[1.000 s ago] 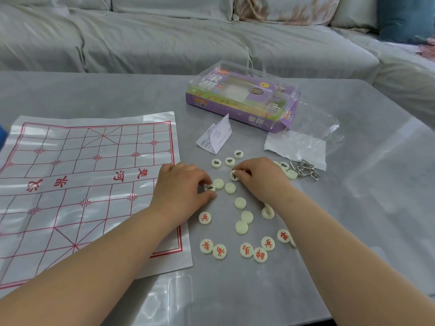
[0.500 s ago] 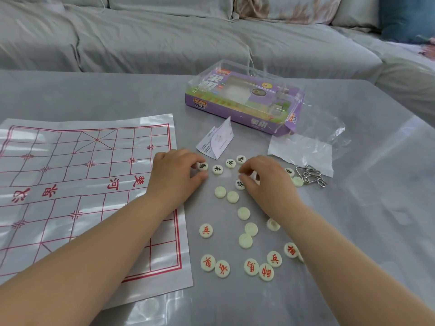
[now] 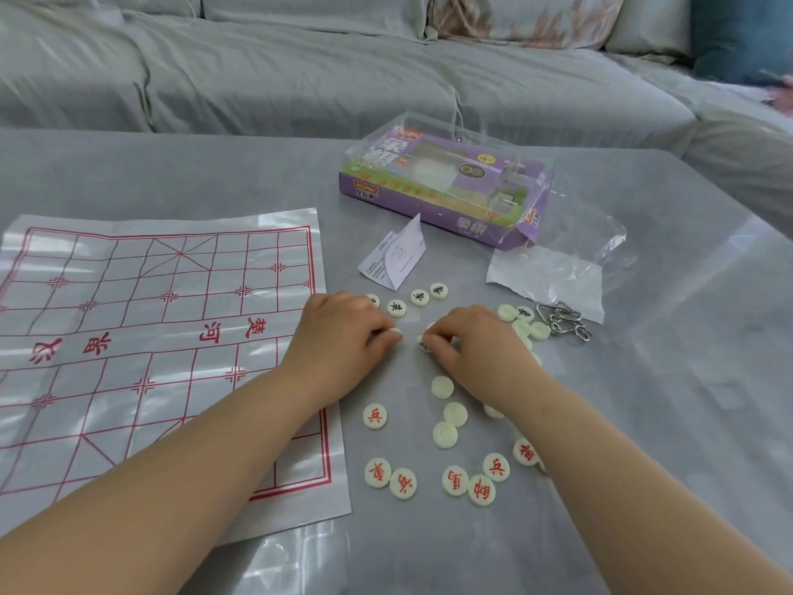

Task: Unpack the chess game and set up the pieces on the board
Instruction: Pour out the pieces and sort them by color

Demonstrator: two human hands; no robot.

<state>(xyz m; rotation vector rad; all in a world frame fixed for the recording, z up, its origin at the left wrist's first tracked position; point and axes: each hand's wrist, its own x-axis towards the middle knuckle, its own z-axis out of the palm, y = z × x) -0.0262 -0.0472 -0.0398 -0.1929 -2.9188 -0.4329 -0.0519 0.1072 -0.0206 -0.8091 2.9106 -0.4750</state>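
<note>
Your right hand point(image 3: 467, 345) pinches a piece point(image 3: 422, 344), likely light and slick, by its rim; left hand point(image 3: 343, 341) fingers curl, hold unclear.

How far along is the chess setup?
Done: the pieces are out of the purple box, and the board sheet lies unfolded. In hand: the right hand pinches a black-marked piece among the loose ones; what the left hand holds is unclear. Left: every piece; none sits on the board, and several lie face down.
</note>
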